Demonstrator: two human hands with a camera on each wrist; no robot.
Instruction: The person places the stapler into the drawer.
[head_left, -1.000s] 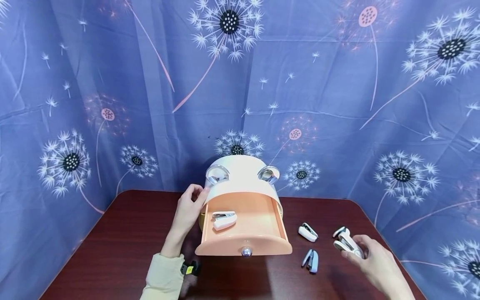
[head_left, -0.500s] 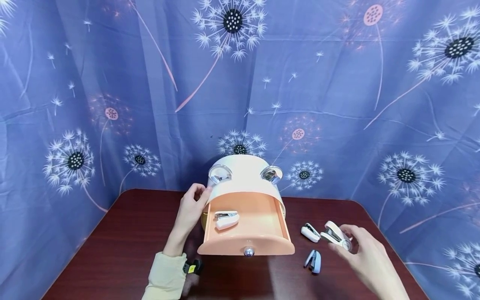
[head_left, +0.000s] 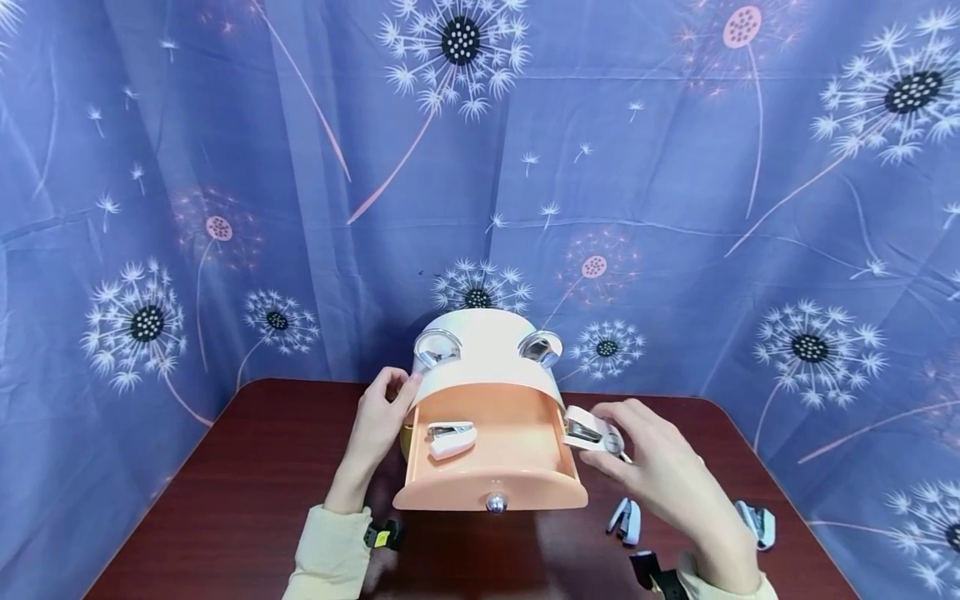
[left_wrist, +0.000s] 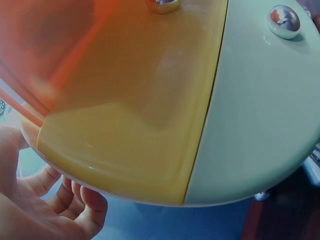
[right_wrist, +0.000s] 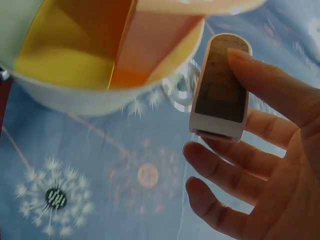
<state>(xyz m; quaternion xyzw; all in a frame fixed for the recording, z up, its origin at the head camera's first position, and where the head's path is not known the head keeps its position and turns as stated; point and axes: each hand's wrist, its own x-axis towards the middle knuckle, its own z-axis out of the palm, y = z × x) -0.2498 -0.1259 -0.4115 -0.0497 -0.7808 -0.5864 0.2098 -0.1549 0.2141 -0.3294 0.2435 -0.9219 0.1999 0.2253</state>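
A rounded cabinet (head_left: 483,350) with a white shell and two mirror-like discs on top stands on the table, its peach drawer (head_left: 450,492) pulled out. Inside the drawer, toward the left, lies a white stapler (head_left: 452,443). My left hand (head_left: 375,425) holds the cabinet's left side, thumb at the rim and fingers bent against the wall. Between thumb and fingers, my right hand (head_left: 667,458) pinches another white stapler (head_left: 582,428) beside the drawer's right wall. The right wrist view shows the dark underside of this stapler (right_wrist: 220,85).
A blue stapler (head_left: 630,523) lies right of the drawer front. Past the right wrist lies a pale bluish stapler (head_left: 757,525). Below the drawer, the left wrist view shows yellow (left_wrist: 140,145) and pale green (left_wrist: 255,110) fronts. A blue dandelion-print curtain (head_left: 345,275) hangs behind the table.
My right hand has carried the white stapler leftward from the table's right side to the drawer's right edge. The white stapler lying there earlier is now hidden. My left hand stays put.
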